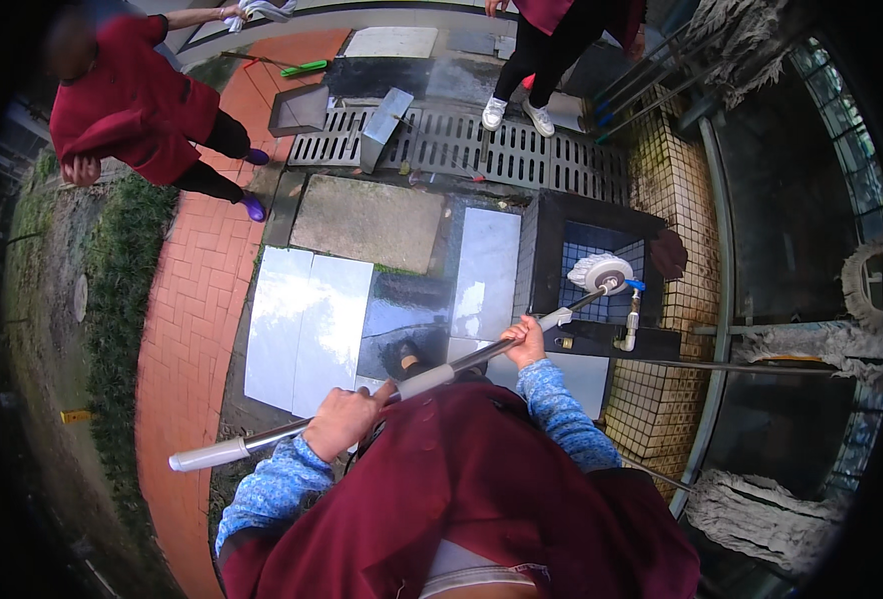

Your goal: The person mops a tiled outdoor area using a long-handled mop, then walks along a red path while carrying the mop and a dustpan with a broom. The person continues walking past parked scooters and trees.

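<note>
A round-headed mop lies slantwise across my front, its metal handle [485, 353] fitted with pale grey grips. My left hand [349, 418] is wrapped around the handle near its lower grips, close to my body. Farther up, my right hand [526, 343] grips the same handle just below a white collar. The white string mop head [585, 271], with its round plate turned partly towards me, is over the blue-tiled basin of a dark-rimmed sink [548, 224]. Beside the head is a tap [632, 314] with a blue lever. Whether water runs is not visible.
One person [130, 105] stands on the brick path at left, holding a cloth [261, 10]. Another person [538, 60] stands by the drain grating [516, 153]. Dustpans [299, 109] lie near it. Several mops [763, 517] hang at right. The paving slabs [306, 322] look wet.
</note>
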`<control>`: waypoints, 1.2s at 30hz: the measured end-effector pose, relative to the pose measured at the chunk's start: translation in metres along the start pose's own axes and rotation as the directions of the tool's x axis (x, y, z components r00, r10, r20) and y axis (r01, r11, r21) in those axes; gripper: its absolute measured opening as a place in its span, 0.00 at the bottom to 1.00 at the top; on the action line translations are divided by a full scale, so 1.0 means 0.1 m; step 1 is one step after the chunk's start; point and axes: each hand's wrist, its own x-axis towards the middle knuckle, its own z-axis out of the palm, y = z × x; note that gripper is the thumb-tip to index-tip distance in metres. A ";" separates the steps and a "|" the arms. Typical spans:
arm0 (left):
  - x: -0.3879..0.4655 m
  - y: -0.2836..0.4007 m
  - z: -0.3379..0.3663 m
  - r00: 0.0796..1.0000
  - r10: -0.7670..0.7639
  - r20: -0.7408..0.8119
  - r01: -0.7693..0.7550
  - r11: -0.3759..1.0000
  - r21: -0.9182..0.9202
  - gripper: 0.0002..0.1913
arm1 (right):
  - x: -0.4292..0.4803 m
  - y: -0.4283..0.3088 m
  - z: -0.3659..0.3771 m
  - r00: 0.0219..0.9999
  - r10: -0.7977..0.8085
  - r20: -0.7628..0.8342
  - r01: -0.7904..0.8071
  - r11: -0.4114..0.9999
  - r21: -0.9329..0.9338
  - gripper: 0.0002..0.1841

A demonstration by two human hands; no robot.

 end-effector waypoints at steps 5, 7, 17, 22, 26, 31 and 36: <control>-0.50 -0.47 0.01 0.909 -0.407 -0.090 0.416 0.893 0.173 0.26 | 0.11 0.12 -0.05 0.998 -0.017 0.057 0.015 1.000 0.022 0.21; -0.76 -0.67 0.04 0.807 -0.541 -0.237 0.587 0.778 0.223 0.17 | 0.16 0.17 -0.14 0.998 0.014 -0.063 -0.013 1.000 0.016 0.19; -1.05 -0.80 0.76 0.786 -0.558 -0.267 0.584 0.812 0.020 0.05 | 0.23 0.29 -0.29 0.978 -0.084 -0.191 0.066 0.993 -0.099 0.12; -1.03 -0.89 0.93 0.785 -0.524 -0.330 0.545 0.838 -0.032 0.05 | 0.08 0.24 -0.03 0.987 -0.123 -0.100 0.113 0.989 -0.094 0.21; -0.98 -0.94 1.02 0.747 -0.494 -0.446 0.529 0.847 -0.052 0.04 | -0.08 0.22 0.15 0.990 -0.141 0.009 0.142 0.988 -0.062 0.20; -0.92 -0.97 1.13 0.739 -0.526 -0.421 0.556 0.829 -0.061 0.04 | -0.21 0.20 0.31 0.978 -0.162 0.131 0.168 0.985 -0.031 0.21; -0.94 -1.02 1.23 0.731 -0.500 -0.465 0.529 0.845 -0.078 0.05 | -0.34 0.23 0.49 0.983 -0.116 0.141 0.113 0.993 0.027 0.21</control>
